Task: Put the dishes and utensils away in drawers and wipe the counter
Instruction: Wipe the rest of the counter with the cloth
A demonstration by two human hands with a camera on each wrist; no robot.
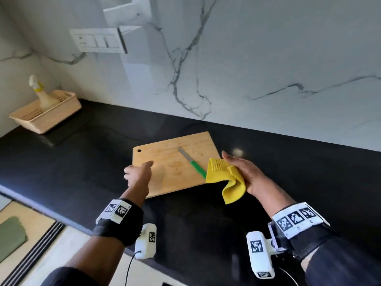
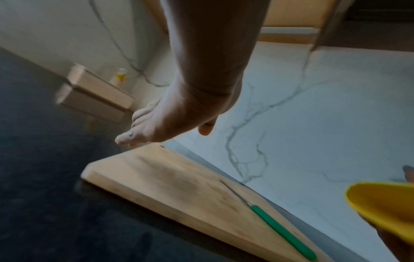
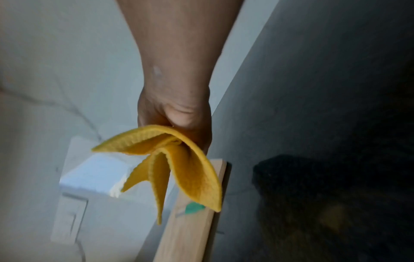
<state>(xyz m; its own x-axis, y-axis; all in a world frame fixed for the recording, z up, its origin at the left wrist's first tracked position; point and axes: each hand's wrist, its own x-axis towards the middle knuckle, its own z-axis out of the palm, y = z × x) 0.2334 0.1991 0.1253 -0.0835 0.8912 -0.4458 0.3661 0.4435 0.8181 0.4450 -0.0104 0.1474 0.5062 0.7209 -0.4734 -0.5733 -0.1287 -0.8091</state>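
A wooden cutting board [image 1: 173,168] [image 2: 179,186] lies on the black counter [image 1: 82,162]. Across the board rests a knife with a green handle [image 1: 192,163] [image 2: 280,228]. My left hand [image 1: 140,167] [image 2: 156,131] hovers over the board's left edge, fingers loosely bent, thumb out, holding nothing. At the board's right corner, just above it, my right hand [image 1: 241,172] [image 3: 179,120] grips a folded yellow cloth [image 1: 224,178] [image 3: 179,168]. The cloth hangs over the end of the knife handle and hides it in the head view.
A beige slatted basket [image 1: 47,114] with a pale spray bottle [image 1: 44,96] stands in the far left corner. The marble wall carries a white switch plate [image 1: 99,40]. The counter's front edge runs lower left, and a green mat [image 1: 10,234] lies on the floor below.
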